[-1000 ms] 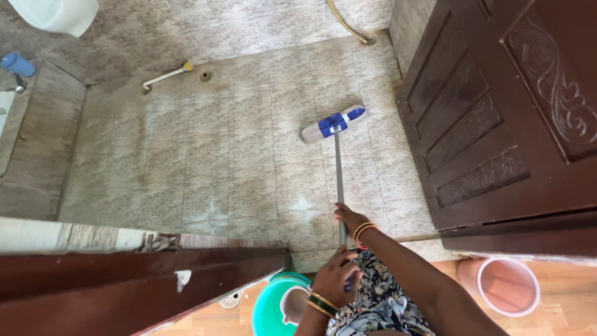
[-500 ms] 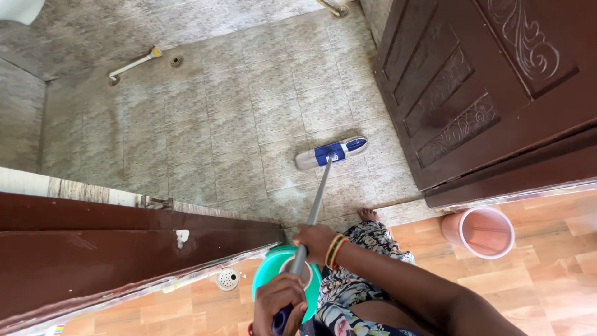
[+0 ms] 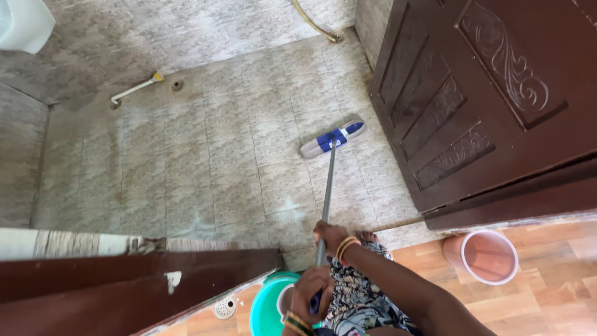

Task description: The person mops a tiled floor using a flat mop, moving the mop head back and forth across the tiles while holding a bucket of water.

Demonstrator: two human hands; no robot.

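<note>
Gripping a flat mop with a grey metal pole (image 3: 328, 180) and a blue-and-grey rectangular head (image 3: 332, 139), I have both hands closed round the shaft. The mop head lies flat on the mottled grey tiled floor (image 3: 205, 155), near the foot of the dark brown carved wooden door (image 3: 472, 106) on the right, and the pole slants back from it toward my body. My right hand (image 3: 331, 235) clasps the pole higher along its length, bangles at the wrist; my left hand (image 3: 313, 287) is wrapped round the blue grip at the near end, also with bangles. Just below the left hand sits a teal round plastic bucket (image 3: 266, 305), partly hidden by my arm and my floral patterned garment (image 3: 364, 292). A bare foot (image 3: 368, 236) shows at the tile edge just beside the right hand. To the right, on the light wooden plank floor (image 3: 547, 292), stands a pink round plastic bucket (image 3: 482, 255). A dark brown wooden door leaf (image 3: 124, 286) crosses the lower left, with a small white perforated drain cover (image 3: 224, 306) near it. Far off on the tiles lie a white pipe with a yellow tip (image 3: 134, 89) and a small round floor drain (image 3: 177, 84)
</note>
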